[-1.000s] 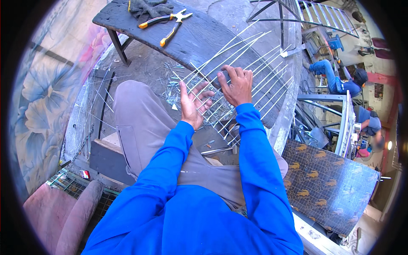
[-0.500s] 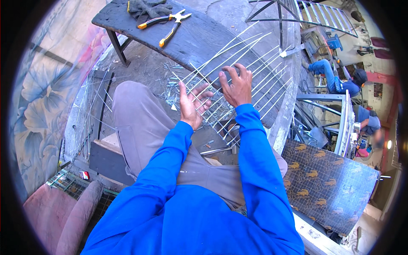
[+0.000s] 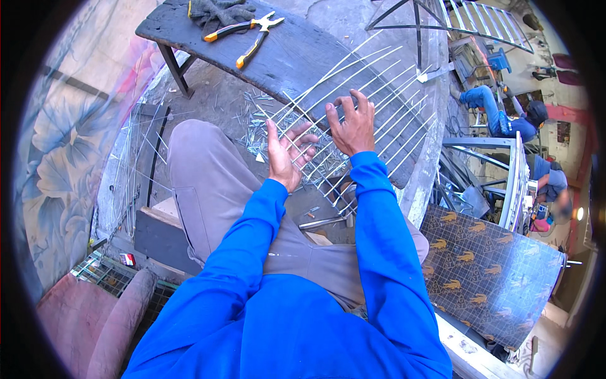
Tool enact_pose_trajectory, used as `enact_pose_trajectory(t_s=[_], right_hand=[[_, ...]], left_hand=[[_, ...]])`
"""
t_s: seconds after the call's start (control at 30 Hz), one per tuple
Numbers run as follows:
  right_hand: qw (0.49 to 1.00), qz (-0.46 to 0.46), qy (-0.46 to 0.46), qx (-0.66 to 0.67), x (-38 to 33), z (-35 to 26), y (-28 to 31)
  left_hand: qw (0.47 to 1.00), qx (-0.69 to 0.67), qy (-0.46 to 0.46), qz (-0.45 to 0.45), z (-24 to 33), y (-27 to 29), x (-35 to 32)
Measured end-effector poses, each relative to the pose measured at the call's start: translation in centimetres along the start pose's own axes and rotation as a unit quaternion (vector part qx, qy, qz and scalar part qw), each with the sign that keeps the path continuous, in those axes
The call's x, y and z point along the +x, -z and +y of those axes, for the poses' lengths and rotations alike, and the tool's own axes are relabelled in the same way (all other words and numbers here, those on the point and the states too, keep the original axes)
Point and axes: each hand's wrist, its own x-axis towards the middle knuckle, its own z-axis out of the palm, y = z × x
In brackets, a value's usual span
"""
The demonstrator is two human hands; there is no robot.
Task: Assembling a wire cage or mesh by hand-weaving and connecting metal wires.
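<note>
A grid of thin pale metal rods [image 3: 394, 114] slants across in front of me, its long rods reaching over a dark bench. My left hand [image 3: 289, 155] is at the grid's left edge, thumb up and fingers curled around the crossing rods. Over the middle of the grid is my right hand [image 3: 353, 126], its fingers bent and apart, with no object visible between them. Whether its fingertips touch a rod I cannot tell. Pliers [image 3: 254, 39] with orange and black handles lie spread on the bench, beside dark work gloves [image 3: 218, 14].
The dark wooden bench [image 3: 303, 54] stands ahead of me. Many short cut metal pieces [image 3: 255, 129] litter the floor below. At right are a patterned board [image 3: 467, 265] and a metal frame [image 3: 483, 144]. Two people work farther right, one in blue [image 3: 505, 120]. A floral cloth [image 3: 69, 164] hangs at left.
Both hands and the grid keep almost the same place. The right hand's fingers have shifted slightly. The person in blue at right has moved a little.
</note>
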Motion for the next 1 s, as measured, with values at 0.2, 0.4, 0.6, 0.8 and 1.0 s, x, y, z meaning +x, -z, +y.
enact_pose_trajectory(t_s=[0.2, 0.4, 0.6, 0.8, 1.0], right_hand=[[0.999, 0.005, -0.029, 0.022, -0.2, 0.0, -0.4], [0.999, 0.004, -0.04, 0.034, 0.0, -0.4, 0.1], [1.0, -0.015, 0.004, -0.025, 1.9, -0.4, 0.2], [0.998, -0.055, 0.008, 0.015, 2.3, 0.3, -1.1], [0.999, -0.029, -0.01, 0.032, 2.2, -0.4, -1.0]], left_hand=[[1.0, -0.002, 0.002, 0.002, 0.0, -0.1, -0.1], [1.0, 0.001, -0.001, -0.004, 0.0, 0.3, 0.0], [1.0, 0.009, 0.004, -0.002, 0.1, 0.1, -0.1], [1.0, 0.02, 0.003, 0.009, 0.0, -0.1, -0.2], [1.0, 0.01, -0.016, -0.003, -0.1, -0.2, -0.3]])
